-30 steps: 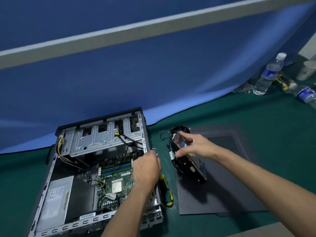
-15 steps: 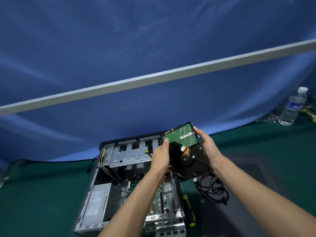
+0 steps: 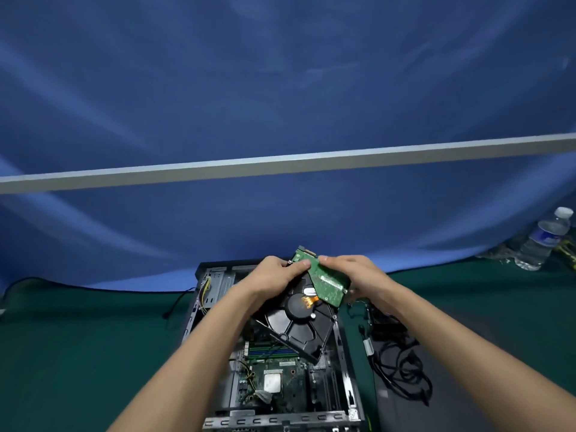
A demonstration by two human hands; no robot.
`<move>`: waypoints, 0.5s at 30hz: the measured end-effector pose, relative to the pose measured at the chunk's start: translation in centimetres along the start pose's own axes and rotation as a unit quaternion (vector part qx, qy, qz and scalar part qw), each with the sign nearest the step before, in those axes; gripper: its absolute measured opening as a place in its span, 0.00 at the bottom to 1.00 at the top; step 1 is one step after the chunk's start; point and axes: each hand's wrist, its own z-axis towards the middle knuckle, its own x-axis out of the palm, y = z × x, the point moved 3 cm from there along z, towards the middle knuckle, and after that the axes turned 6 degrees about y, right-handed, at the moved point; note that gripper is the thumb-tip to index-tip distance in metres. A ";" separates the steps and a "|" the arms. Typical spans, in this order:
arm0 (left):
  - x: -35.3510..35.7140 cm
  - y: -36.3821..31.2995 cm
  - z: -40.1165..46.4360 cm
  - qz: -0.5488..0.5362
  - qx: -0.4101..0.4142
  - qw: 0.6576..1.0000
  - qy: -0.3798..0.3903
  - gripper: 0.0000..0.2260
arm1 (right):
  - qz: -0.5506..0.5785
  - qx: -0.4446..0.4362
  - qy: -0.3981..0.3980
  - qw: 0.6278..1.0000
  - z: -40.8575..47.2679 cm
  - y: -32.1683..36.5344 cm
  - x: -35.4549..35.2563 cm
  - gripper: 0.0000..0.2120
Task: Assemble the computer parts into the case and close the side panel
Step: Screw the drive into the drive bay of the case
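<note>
A black hard drive [image 3: 299,325] with a green circuit board on its upturned underside hangs tilted over the open computer case [image 3: 199,310]. My left hand [image 3: 274,277] grips its far left corner. My right hand [image 3: 355,275] grips its far right edge. Below the drive, the motherboard [image 3: 277,378] with its bare processor shows inside the case. The drive cage at the case's far end is mostly hidden behind my hands.
A tangle of black cables [image 3: 396,366] lies on the green mat [image 3: 78,353] right of the case. A water bottle [image 3: 544,241] stands at the far right. A blue cloth backdrop [image 3: 280,88] rises behind the case.
The drive came off the side panel into both hands. It now sits lower over the case and is turned, its green board swung toward the right. The view has shifted left.
</note>
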 end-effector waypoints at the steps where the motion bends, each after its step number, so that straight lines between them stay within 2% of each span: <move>1: -0.6 0.1 0.1 -0.003 -0.004 1.000 0.019 0.17 | 0.002 0.004 0.019 1.000 0.2 0.5 0.8 0.18; 3: -2.1 0.9 0.2 -0.059 -0.032 0.995 0.073 0.17 | 0.014 0.011 0.013 1.000 0.8 1.2 2.1 0.17; 5: -3.9 2.4 0.5 -0.204 -0.063 0.970 0.114 0.17 | 0.066 0.018 -0.052 0.996 1.5 1.2 2.9 0.16; 6: -4.7 3.3 0.8 -0.301 -0.068 0.944 0.114 0.18 | 0.119 0.020 -0.083 0.989 1.8 1.0 3.3 0.16; 8: -6.0 4.7 1.3 -0.485 -0.050 0.868 0.095 0.20 | 0.225 0.022 -0.123 0.966 2.1 0.4 4.2 0.13; 10: -6.3 5.7 2.1 -0.607 -0.029 0.792 0.067 0.21 | 0.283 0.027 -0.115 0.952 2.1 0.0 5.4 0.09; 11: -6.1 5.8 2.4 -0.641 -0.022 0.766 0.053 0.21 | 0.299 0.036 -0.095 0.949 2.1 -0.2 6.1 0.07; 13: -5.1 6.1 2.9 -0.662 -0.019 0.749 0.030 0.16 | 0.300 0.050 -0.049 0.951 2.0 -0.3 7.6 0.06; 15: -4.0 6.9 3.5 -0.636 -0.052 0.769 -0.015 0.13 | 0.245 0.063 -0.022 0.967 1.9 -0.5 8.6 0.08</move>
